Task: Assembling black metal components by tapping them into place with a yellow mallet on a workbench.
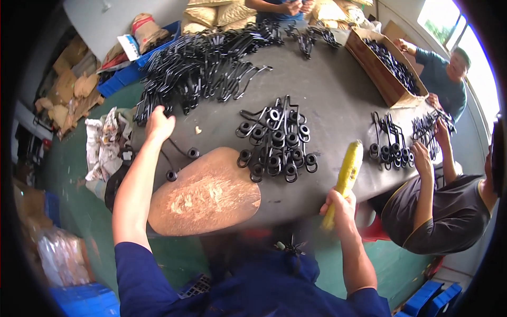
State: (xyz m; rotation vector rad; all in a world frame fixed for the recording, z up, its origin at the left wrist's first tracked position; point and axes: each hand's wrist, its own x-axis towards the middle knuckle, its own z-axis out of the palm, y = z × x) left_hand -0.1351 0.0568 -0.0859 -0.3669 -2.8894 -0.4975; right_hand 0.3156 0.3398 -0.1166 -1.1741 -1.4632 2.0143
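Observation:
My right hand (340, 206) is wrapped round the lower part of a yellow club-like stick (350, 168), which points up and away over the table's near edge. My left hand (160, 126) is closed at the near left edge of a big heap of black bent metal rods (206, 66), its fingertips on a rod there. Below that hand lie two rods with round black bushings (193, 152) on their ends. A worn wooden slab (211, 193) sits at the near edge between my arms. Just beyond it are several bent rods fitted with bushings (277, 137), stacked together.
A long cardboard box (388, 68) of black parts stands at the far right. Two co-workers are along the right side, the nearer one's hands (422, 158) at more rods (391, 142). Another person's hands (293, 7) show at the far edge. Blue crates (124, 78) stand left.

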